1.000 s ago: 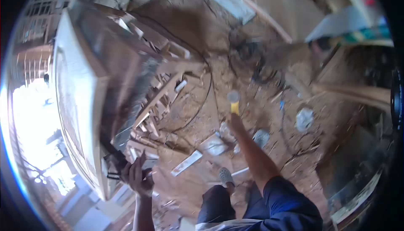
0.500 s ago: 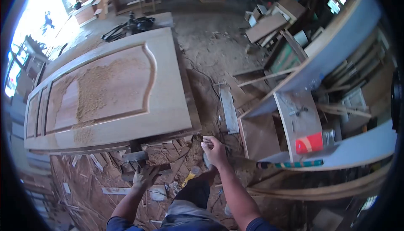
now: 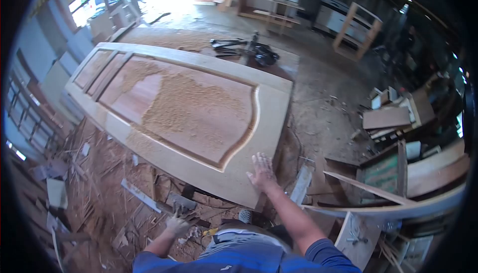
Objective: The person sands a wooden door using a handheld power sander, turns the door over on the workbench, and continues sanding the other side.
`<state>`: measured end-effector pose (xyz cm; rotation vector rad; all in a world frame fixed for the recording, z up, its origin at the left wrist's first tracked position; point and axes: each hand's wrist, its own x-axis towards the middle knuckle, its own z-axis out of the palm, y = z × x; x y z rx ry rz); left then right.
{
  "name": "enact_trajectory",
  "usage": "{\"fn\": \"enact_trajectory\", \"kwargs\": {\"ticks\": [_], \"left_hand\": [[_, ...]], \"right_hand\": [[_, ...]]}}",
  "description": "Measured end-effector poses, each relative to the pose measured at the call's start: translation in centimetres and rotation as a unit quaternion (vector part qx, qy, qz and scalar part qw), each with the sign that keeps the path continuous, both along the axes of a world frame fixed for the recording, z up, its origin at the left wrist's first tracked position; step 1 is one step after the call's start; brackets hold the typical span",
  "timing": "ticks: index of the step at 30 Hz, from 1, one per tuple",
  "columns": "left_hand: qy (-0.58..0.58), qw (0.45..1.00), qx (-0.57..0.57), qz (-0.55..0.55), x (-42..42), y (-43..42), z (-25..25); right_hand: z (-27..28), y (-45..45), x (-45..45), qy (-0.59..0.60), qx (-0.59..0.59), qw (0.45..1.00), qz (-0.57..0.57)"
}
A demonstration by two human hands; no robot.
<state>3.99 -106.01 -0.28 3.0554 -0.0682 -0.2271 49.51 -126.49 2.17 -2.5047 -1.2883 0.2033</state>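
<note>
A pale wooden door panel (image 3: 271,118), with a routed curved border and sawdust heaped over its recessed middle, lies flat on a support. My right hand (image 3: 262,174) rests on its near right corner with the fingers spread, holding nothing. Below the door's near edge is a dark metal fixture (image 3: 182,201), perhaps a vise or clamp. My left hand (image 3: 175,224) is beside the fixture, fingers stretched toward it and seemingly touching; the exact contact is blurred.
Wood scraps and shavings (image 3: 94,193) litter the floor at left. A black power tool (image 3: 261,54) lies beyond the door. At right are stacked boards (image 3: 393,116), a long strip of wood (image 3: 368,188) and a panel with small hardware (image 3: 356,235). Wooden frames (image 3: 356,31) stand at the back.
The view has swung left and my body leans closer to the door. My right hand has gone from loosely curled beside the door to spread flat on its corner. My left hand stays by the metal fixture.
</note>
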Motion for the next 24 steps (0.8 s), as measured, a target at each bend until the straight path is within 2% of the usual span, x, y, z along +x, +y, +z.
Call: {"fn": "enact_trajectory", "kwargs": {"ticks": [3, 4, 6, 8, 11, 14, 17, 19, 21, 22, 23, 24], "left_hand": [[0.024, 0.982, 0.005, 0.187, 1.3, -5.3, 0.2], [0.02, 0.961, -0.005, 0.276, 4.6, -7.9, 6.0], [-0.024, 0.902, -0.031, 0.429, 8.7, -11.8, 7.4], [-0.066, 0.809, -0.199, 0.55, 13.0, -14.6, 6.6], [-0.078, 0.656, -0.326, 0.676, 20.3, -17.2, 4.4], [-0.115, 0.502, -0.405, 0.756, 26.7, -18.7, 1.6], [-0.284, 0.353, -0.361, 0.815, 31.3, -19.8, -0.2], [-0.312, 0.295, -0.322, 0.844, 33.6, -19.8, 1.7], [-0.315, 0.279, -0.299, 0.856, 33.8, -20.4, 0.3], [-0.323, 0.275, -0.287, 0.859, 33.9, -20.1, -0.3], [-0.325, 0.273, -0.301, 0.854, 34.0, -19.6, 0.1], [-0.324, 0.272, -0.317, 0.849, 34.1, -19.6, 0.8]], "right_hand": [[0.0, 2.1, 3.4, -0.015, 0.001, 1.0, 0.007], [-0.5, 2.7, 5.0, -0.023, -0.019, 0.999, 0.011], [-0.2, 4.4, 8.3, -0.03, -0.016, 0.999, 0.006], [0.2, 6.2, 12.2, -0.054, -0.047, 0.997, 0.006], [-0.4, 9.4, 19.8, -0.093, -0.061, 0.994, 0.009], [0.1, 13.7, 28.4, -0.083, -0.055, 0.995, -0.007], [-0.4, 16.8, 38.6, -0.106, -0.024, 0.993, -0.046], [-2.9, 17.5, 46.1, -0.21, -0.006, 0.97, -0.121], [-3.8, 16.9, 52.5, -0.071, 0.06, 0.982, -0.167], [-5.3, 16.3, 56.6, 0.036, -0.01, 0.991, -0.126], [-6.4, 15.9, 57.9, 0.193, 0.033, 0.976, -0.096], [-7.4, 15.6, 59.1, 0.347, 0.067, 0.931, -0.086]]}}
